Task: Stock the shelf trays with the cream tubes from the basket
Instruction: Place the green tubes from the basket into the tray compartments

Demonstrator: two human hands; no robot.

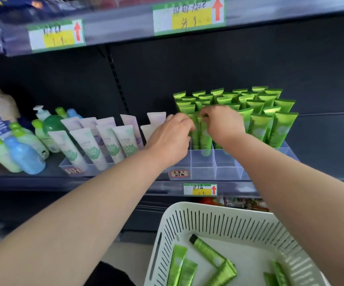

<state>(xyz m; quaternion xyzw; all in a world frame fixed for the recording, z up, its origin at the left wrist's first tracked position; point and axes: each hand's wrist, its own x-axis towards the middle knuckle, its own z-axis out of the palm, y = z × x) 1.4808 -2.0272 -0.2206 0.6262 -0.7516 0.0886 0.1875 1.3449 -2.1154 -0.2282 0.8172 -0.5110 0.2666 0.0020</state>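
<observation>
A green cream tube [205, 139] is stood cap-down in a front compartment of the clear divided tray [203, 168], with its crimped end up to match the stocked rows [259, 112] behind. Its top is pinched by the curled fingers of the right hand [223, 124], apparently so it can be lowered straight. The left hand [172, 137] is held against the tube's left side with fingers bent together, probably to steady it; whether they actually grip cannot be told. Several tubes [208, 252] lie flat in the white slotted basket [187, 223] below, kept close for reaching, so stocking is judged unfinished.
</observation>
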